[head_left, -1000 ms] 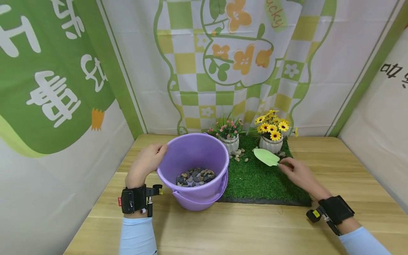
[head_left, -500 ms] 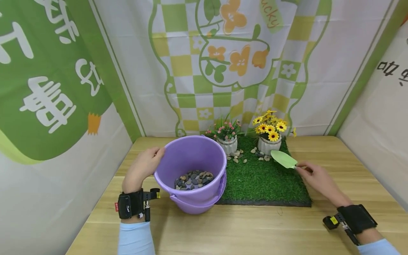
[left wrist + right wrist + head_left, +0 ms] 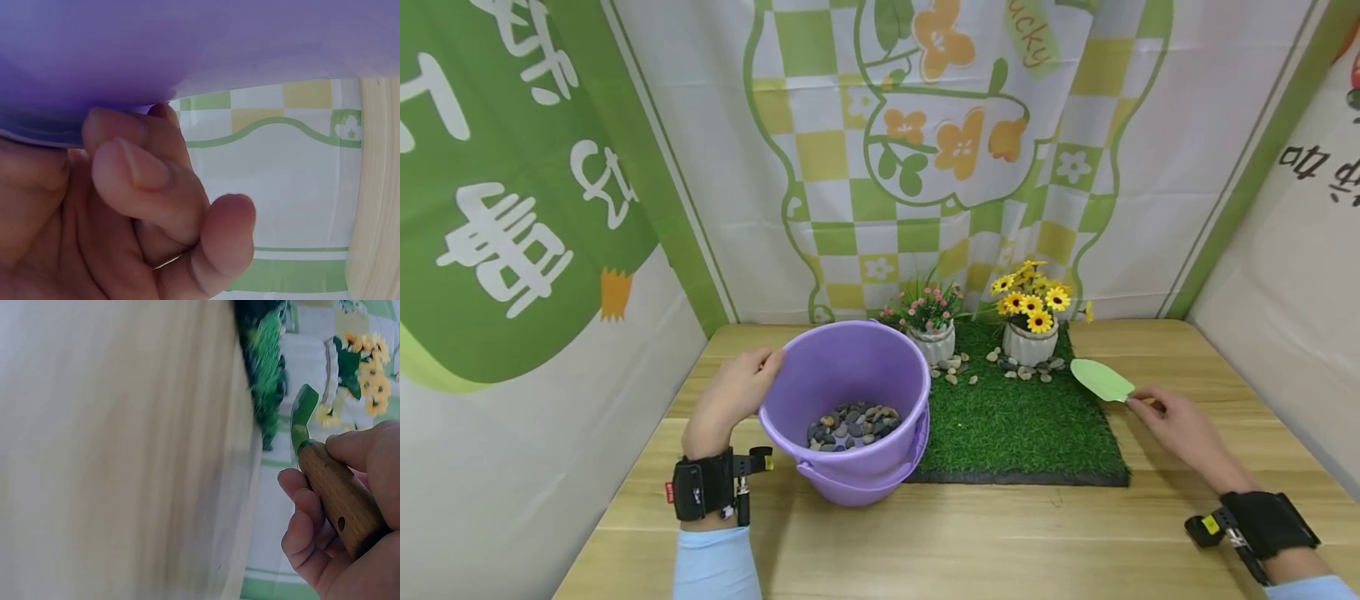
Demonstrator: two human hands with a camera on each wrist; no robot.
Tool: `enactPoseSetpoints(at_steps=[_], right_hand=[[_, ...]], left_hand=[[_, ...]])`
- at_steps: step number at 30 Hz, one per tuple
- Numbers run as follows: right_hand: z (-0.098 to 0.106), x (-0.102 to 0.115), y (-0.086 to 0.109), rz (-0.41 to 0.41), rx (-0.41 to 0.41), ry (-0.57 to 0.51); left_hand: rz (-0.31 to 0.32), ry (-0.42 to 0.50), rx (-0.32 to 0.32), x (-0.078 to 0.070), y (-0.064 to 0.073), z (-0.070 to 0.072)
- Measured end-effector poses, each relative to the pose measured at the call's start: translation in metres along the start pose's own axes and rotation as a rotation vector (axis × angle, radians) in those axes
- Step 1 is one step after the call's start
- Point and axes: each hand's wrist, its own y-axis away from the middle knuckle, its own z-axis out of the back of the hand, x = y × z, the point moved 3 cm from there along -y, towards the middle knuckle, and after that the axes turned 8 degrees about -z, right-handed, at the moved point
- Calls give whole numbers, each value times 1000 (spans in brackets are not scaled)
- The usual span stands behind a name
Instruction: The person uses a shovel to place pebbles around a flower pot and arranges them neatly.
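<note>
A purple bucket (image 3: 857, 471) stands on the table with several pebbles (image 3: 853, 427) at its bottom. My left hand (image 3: 733, 396) grips the bucket's left rim; in the left wrist view its fingers (image 3: 147, 169) curl under the purple edge. My right hand (image 3: 1180, 429) holds a small green trowel (image 3: 1102, 380) by its brown wooden handle (image 3: 342, 497), the blade pointing left at the right edge of the grass mat (image 3: 1022, 433). In the right wrist view the thumb and fingers wrap that handle.
Two white pots stand at the back of the mat: one with pink flowers (image 3: 932, 342), one with yellow flowers (image 3: 1030, 342). Several pebbles (image 3: 951, 367) lie around their bases. A printed curtain (image 3: 955, 167) hangs behind the wooden table (image 3: 970, 542).
My right hand has moved right with the trowel, from above the mat to its right edge. My left hand stays on the bucket's rim. The head view has shifted slightly.
</note>
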Motion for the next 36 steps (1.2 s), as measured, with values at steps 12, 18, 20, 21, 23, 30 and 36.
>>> enactPoseSetpoints(at_steps=[12,18,20,21,23,30,36], right_hand=[[17,-20,-4,-45,41,43],[20,-25,-8,-65,89,59],[19,-28,-9,-70,112,69],[19,-29,-9,-77,128,69],[18,-31,-9,-88,156,69],[17,-34,-9,-103,224,75],[16,-34,-11,-69,205,104]], left_hand=[[8,8,10,0,0,0],[8,4,11,1,0,0],[6,3,10,1,0,-1],[7,3,10,2,0,-1],[5,1,8,2,-1,-1],[-5,-13,3,1,-1,-2],[-7,-14,4,1,-1,-1]])
